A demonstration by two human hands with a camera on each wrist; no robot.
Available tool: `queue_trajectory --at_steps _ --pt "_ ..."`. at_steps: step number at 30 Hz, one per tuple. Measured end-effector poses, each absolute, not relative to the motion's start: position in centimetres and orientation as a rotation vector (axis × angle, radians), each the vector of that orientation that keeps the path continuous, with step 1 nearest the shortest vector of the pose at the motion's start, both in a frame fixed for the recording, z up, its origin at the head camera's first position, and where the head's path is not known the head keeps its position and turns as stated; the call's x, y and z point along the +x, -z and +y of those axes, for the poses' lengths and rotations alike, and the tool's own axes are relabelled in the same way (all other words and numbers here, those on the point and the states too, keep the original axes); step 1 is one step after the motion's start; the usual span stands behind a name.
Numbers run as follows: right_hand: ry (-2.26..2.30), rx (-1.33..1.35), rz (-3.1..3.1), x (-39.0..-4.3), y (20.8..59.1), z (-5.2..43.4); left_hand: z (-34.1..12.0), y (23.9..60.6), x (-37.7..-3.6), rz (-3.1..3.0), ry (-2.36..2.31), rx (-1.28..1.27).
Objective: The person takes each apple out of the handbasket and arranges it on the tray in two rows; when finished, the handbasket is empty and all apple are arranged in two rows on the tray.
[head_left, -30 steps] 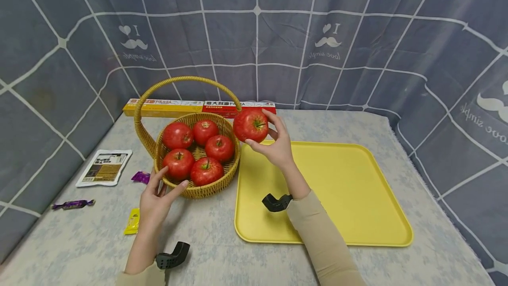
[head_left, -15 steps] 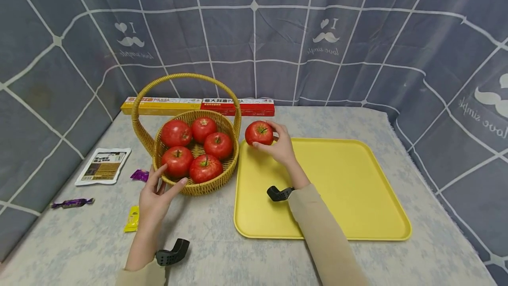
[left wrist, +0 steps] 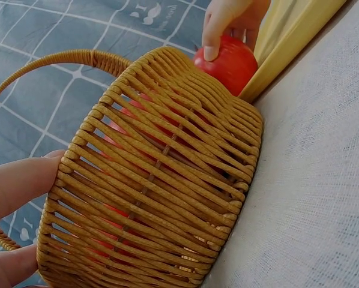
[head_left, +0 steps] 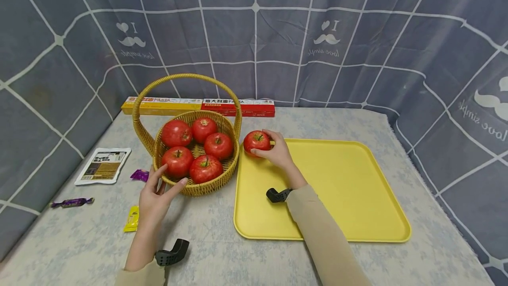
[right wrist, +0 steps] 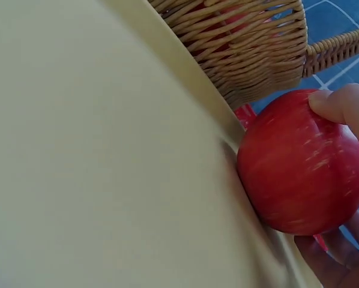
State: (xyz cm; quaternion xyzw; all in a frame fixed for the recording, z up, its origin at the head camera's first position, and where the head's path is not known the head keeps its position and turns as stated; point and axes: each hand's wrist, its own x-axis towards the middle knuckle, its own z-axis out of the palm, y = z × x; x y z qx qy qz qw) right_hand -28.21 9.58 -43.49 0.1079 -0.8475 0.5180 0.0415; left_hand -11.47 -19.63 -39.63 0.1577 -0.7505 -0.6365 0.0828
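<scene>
A red apple point(head_left: 257, 141) is at the far left corner of the yellow tray point(head_left: 329, 189), held in my right hand point(head_left: 279, 151). In the right wrist view, the thumb lies on the upper side of this apple point(right wrist: 302, 165) and the other fingers are behind and under it, close against the tray. My left hand point(head_left: 154, 200) holds the near left rim of a woven basket point(head_left: 210, 187) with a tall arched handle. Thumb and fingers are spread along that rim. Several red apples point(head_left: 206, 169) lie inside the basket.
A yellow pasta box point(head_left: 158, 106) and a red one point(head_left: 238, 107) lie behind the basket. To its left are a white pouch point(head_left: 104, 167), a purple wrapped piece point(head_left: 140, 175), a dark twist-wrapped candy point(head_left: 72, 202) and a yellow packet point(head_left: 132, 220). A grey curtain point(head_left: 285, 39) surrounds the table.
My right hand has carried the apple from beside the basket's handle down to the tray's far left corner. The left hand keeps its place on the basket.
</scene>
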Motion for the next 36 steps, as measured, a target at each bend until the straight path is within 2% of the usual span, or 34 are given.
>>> queue_trajectory --at_steps 5,12,21,36 --pt "-1.603 0.308 -2.67 -27.9 42.7 9.7 -19.6 39.6 -11.4 -2.244 1.902 0.468" --pt "-1.347 0.412 -2.756 -25.3 38.1 10.5 -19.7 39.7 -11.5 -2.271 1.884 0.466" --pt "-1.668 0.675 -2.389 -22.3 34.0 8.5 -19.7 39.7 -11.5 -2.309 1.831 0.482" --pt "-1.861 1.075 -2.457 -21.4 36.0 3.8 -19.8 39.7 -11.4 -2.316 1.838 0.488"
